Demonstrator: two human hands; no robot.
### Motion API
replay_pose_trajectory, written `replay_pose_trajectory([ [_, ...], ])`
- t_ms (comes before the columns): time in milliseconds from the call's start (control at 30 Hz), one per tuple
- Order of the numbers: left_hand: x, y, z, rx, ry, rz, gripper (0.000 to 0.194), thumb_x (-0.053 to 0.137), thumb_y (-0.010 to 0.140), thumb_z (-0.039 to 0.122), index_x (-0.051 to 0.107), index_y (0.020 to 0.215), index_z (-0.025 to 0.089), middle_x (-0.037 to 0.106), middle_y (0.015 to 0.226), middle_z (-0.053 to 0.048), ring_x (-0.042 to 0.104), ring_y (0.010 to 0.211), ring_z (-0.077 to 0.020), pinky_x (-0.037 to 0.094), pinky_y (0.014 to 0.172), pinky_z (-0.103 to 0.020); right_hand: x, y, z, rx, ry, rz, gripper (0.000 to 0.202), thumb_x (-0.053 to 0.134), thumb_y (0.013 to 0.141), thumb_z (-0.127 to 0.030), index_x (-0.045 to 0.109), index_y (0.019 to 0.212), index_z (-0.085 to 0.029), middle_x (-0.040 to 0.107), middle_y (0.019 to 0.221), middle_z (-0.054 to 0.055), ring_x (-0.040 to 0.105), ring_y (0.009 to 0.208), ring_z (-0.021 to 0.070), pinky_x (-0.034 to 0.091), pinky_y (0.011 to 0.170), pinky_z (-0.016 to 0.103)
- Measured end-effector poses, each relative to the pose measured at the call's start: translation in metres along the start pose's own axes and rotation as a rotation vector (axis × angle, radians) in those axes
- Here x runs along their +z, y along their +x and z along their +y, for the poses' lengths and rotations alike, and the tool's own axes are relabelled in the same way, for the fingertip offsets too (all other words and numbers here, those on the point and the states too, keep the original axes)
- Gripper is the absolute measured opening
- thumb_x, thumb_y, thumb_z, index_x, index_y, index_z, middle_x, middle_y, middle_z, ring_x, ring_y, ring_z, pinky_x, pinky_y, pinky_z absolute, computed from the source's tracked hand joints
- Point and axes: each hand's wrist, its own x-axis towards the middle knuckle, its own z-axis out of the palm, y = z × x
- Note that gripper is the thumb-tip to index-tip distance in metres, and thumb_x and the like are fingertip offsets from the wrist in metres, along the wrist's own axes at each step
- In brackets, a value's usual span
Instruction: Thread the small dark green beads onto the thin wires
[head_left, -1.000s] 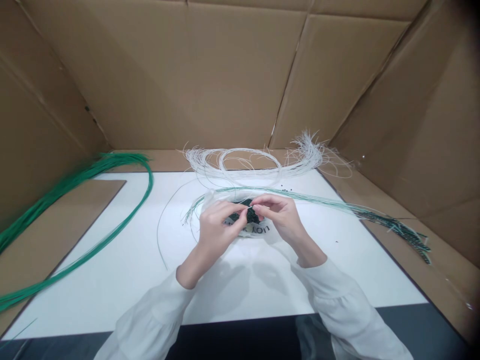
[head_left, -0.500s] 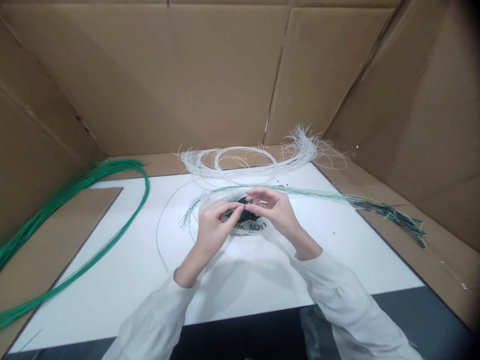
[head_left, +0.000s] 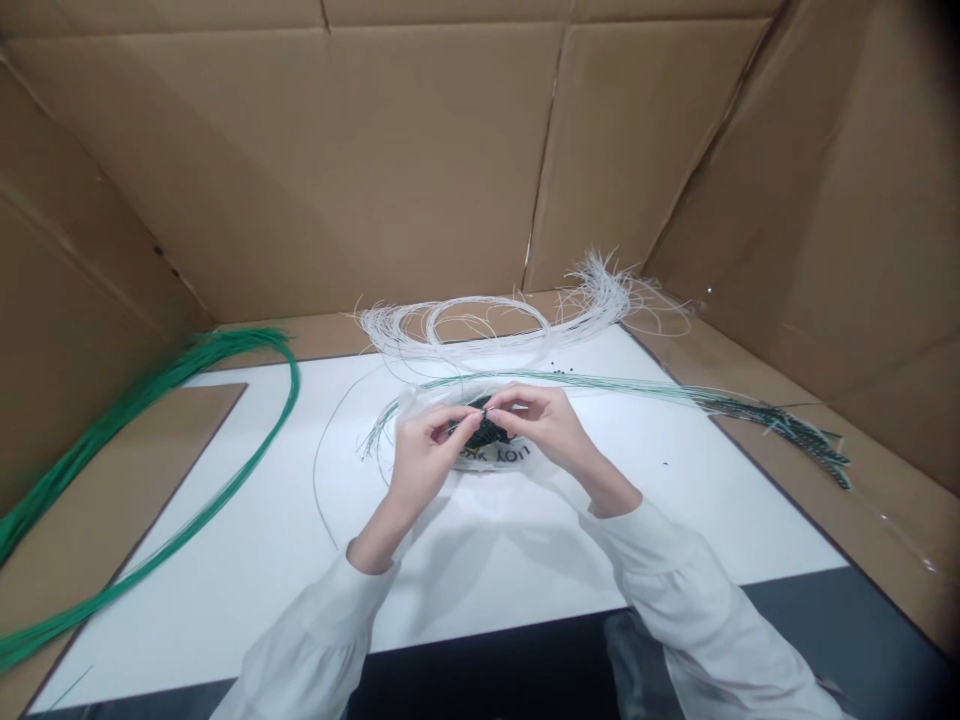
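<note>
My left hand [head_left: 426,445] and my right hand [head_left: 541,425] meet fingertip to fingertip above a clear plastic bag [head_left: 491,462] with dark lettering. Thumb and forefinger of the left are pinched on what looks like the end of a thin pale strand. The right hand's thumb and forefinger are pressed together close beside it, around a tiny dark piece too small to name. Inside the bag lie many small dark green or black pieces [head_left: 491,432], partly hidden by my fingers. Behind the bag stretches a bundle of thin green strands [head_left: 600,382], with dark pieces threaded at its right end [head_left: 795,432].
A coil of white strands [head_left: 487,345] lies at the back, against the cardboard wall [head_left: 420,150]. On the left, a thick green bundle [head_left: 247,450] curves over the white board [head_left: 247,600]. Several tiny black bits [head_left: 559,370] sit behind the bag. One loose thin strand [head_left: 315,470] curves left of my hands.
The view has shifted slightly. My fingertips remain pinched together over the bag; the right forefinger has lowered a little and drawn nearer the left fingertips.
</note>
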Motion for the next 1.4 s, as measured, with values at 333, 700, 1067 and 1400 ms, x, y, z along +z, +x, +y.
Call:
replay_pose_trajectory([
  [333,-0.001,0.001,-0.002,-0.132,-0.144,-0.057,0.017,0.063,0.073,0.029,0.073,0.081,0.018,0.072,0.082,-0.004,0.066,0.075,-0.0185,0.051,0.069,-0.027,-0.001,0.000,-0.003,0.002,-0.079,0.013,0.019,0.066,0.069,-0.034,0.070,0.077,-0.017,0.067,0.078,0.004,0.057,0.066,0.0134,0.042,0.049,0.022],
  [700,0.000,0.002,-0.006,-0.077,0.012,-0.020,0.017,0.063,0.072,0.031,0.073,0.078,0.019,0.071,0.073,-0.002,0.052,0.053,-0.0107,0.041,0.052,-0.022,0.005,-0.003,-0.004,-0.078,-0.267,0.086,0.015,0.062,0.073,-0.032,0.070,0.071,-0.019,0.067,0.071,0.004,0.057,0.065,0.0149,0.043,0.058,0.026],
  [1067,-0.010,0.017,-0.024,-0.061,0.087,0.062,0.023,0.050,0.060,0.009,0.054,0.082,0.015,0.059,0.095,-0.007,0.058,0.089,-0.0172,0.046,0.081,-0.030,-0.008,0.006,-0.004,0.059,-0.114,0.362,0.025,0.065,0.066,-0.040,0.061,0.069,-0.015,0.058,0.058,0.000,0.047,0.047,0.0103,0.041,0.044,0.024],
  [1400,0.001,0.006,-0.020,0.004,0.104,-0.091,0.020,0.048,0.082,0.030,0.065,0.082,0.018,0.068,0.072,-0.002,0.059,0.059,-0.0137,0.045,0.059,-0.024,0.005,0.003,0.011,0.052,-0.199,0.143,0.027,0.061,0.072,-0.038,0.065,0.089,-0.016,0.066,0.082,0.005,0.056,0.061,0.0137,0.044,0.048,0.023],
])
